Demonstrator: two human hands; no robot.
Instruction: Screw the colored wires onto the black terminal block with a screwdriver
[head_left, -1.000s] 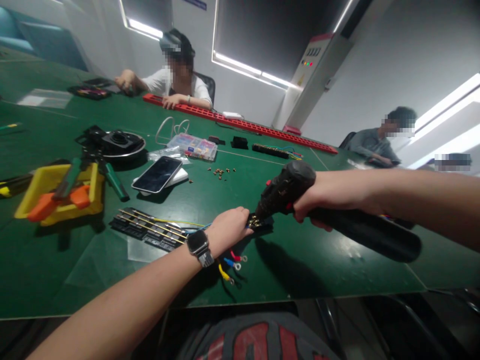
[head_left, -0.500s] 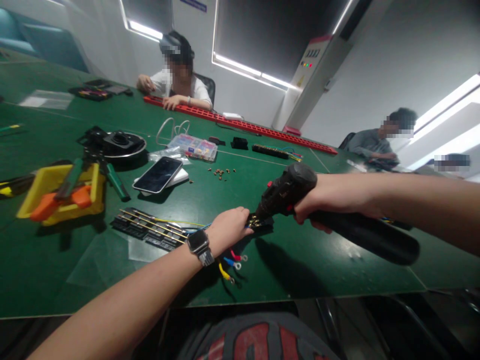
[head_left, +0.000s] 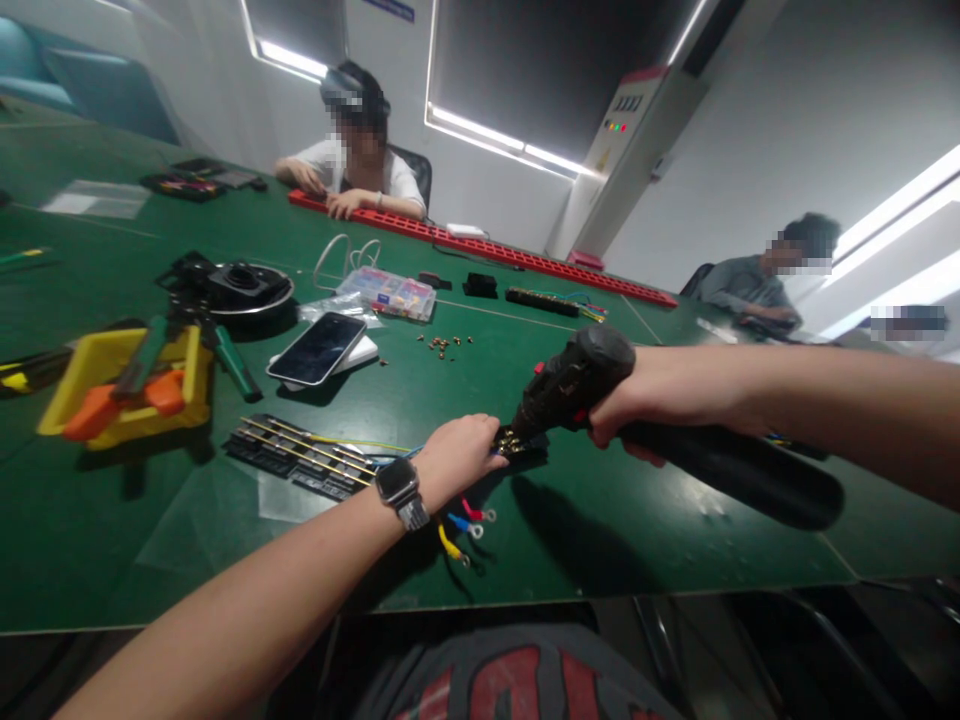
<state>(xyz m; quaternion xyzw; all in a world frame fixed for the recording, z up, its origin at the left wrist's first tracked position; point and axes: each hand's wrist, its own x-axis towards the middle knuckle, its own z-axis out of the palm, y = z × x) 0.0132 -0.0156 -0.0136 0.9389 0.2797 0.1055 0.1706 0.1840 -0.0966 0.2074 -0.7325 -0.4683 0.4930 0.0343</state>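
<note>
My right hand is wrapped round the grip of a black power screwdriver, whose tip points down at brass screws on a black terminal block. My left hand is closed on the near end of that block, fingers together, and covers part of it. Left of it lies a black strip with brass rods. Yellow and blue wires run from there toward my left hand. Below my left wrist, red, blue and yellow leads end in ring lugs.
A yellow bin with orange-handled tools and green-handled pliers stands at left. Beyond are a phone, loose brass screws, a parts box and a long red rail. People sit across the table.
</note>
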